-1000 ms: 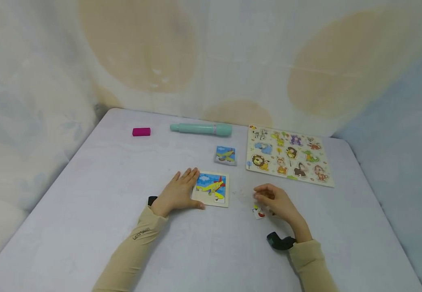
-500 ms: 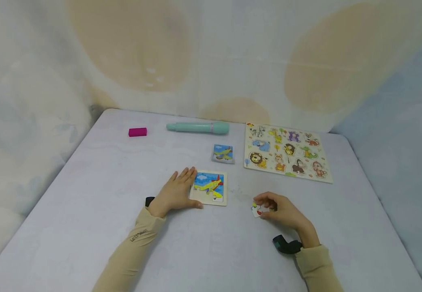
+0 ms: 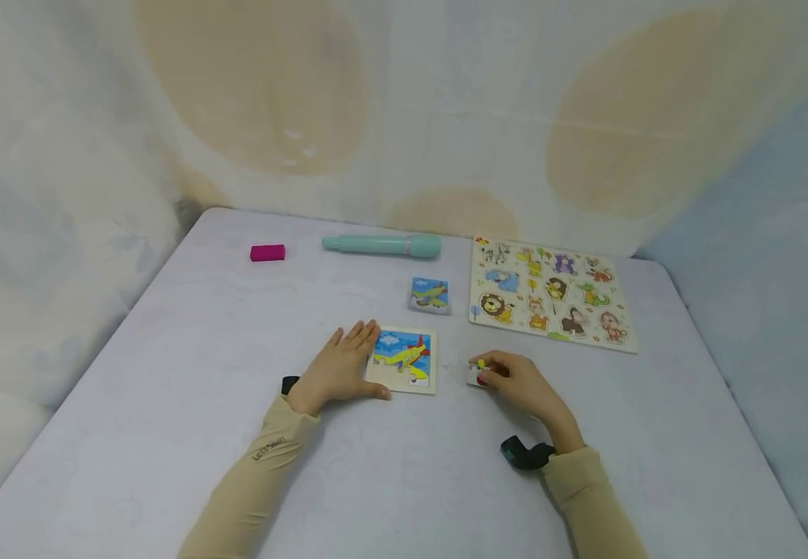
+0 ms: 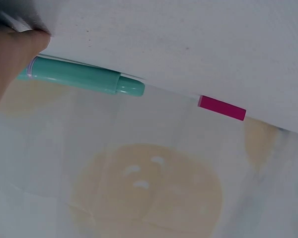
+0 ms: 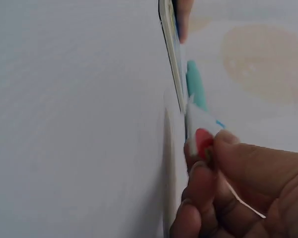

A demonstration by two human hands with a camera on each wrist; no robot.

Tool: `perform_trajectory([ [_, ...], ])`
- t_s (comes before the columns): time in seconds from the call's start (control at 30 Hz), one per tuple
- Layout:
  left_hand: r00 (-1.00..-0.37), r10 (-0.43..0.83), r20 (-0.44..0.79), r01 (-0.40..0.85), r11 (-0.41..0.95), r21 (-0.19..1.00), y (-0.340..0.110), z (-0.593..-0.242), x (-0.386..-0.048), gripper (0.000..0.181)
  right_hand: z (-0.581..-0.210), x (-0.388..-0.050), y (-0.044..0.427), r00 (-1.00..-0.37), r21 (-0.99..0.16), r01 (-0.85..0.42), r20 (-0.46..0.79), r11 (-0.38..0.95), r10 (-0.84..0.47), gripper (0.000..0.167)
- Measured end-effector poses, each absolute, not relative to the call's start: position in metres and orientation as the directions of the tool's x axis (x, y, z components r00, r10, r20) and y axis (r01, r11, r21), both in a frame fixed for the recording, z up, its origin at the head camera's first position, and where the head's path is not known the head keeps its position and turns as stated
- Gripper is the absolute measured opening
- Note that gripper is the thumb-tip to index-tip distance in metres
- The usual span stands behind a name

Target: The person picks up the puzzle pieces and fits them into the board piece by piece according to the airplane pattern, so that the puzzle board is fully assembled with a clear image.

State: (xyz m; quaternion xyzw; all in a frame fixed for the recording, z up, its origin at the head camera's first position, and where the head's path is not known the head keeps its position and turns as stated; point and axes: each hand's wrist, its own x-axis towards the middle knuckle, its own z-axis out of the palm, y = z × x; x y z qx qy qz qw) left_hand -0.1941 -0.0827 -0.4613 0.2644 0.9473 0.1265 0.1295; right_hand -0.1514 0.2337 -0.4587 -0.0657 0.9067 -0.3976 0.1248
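Observation:
A small square jigsaw board (image 3: 428, 384) with a yellow airplane picture lies mid-table; a bare gap shows along its lower left. My left hand (image 3: 337, 369) lies flat at its left side, fingers straight along the edge and thumb by the lower edge. To the right of the board, my right hand (image 3: 525, 384) pinches a white puzzle piece (image 3: 475, 373) with red and yellow marks between thumb and fingers. Close up in the right wrist view, the thumb presses by the piece's red patch, and the piece (image 5: 202, 141) is tilted. The left wrist view shows only part of the left hand (image 4: 12, 54).
Behind the board lies a small airplane picture square (image 3: 429, 296). A larger animal puzzle board (image 3: 550, 295) sits at the back right. Along the back edge are a teal tube (image 3: 381, 245) and a magenta block (image 3: 267, 253).
My right hand has closed its thumb and fingers on the puzzle piece, lifted it from the table and moved it left toward the board. The left hand stays in place.

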Motion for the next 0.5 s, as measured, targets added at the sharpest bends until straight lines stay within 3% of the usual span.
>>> perform_trajectory([
  [0.17, -0.820, 0.543, -0.183, 0.475, 0.823, 0.311, -0.079, -0.462, -0.193, 0.115, -0.454, -0.168, 0.197, -0.962, -0.794, -0.009, -0.159, 0.607, -0.222, 0.027],
  [0.5, -0.815, 0.554, -0.169, 0.490, 0.815, 0.309, -0.076, -0.463, -0.194, 0.115, -0.455, -0.185, 0.129, -0.919, -0.835, -0.134, -0.098, 0.533, -0.383, 0.020],
])
